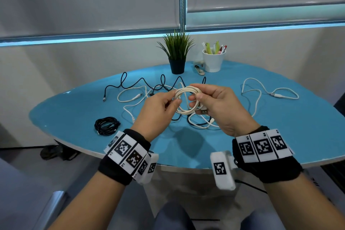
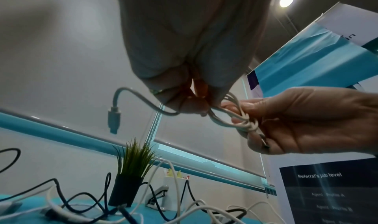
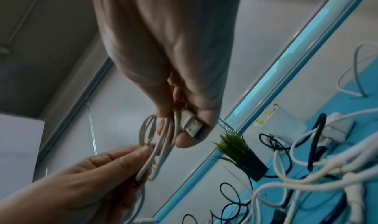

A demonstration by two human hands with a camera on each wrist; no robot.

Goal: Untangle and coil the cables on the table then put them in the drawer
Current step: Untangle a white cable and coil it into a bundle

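A plant in a dark pot stands at the far edge of the blue table. Just right of it sits a white cup of pens, with a stapler (partly hidden) between them. Grey blinds cover the window behind. A poster hangs at right.

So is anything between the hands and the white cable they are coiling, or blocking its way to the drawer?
Nothing is between them: the left hand and right hand both already grip the coiled white cable, lifted above the table. No drawer shows in any view, so that path cannot be judged.
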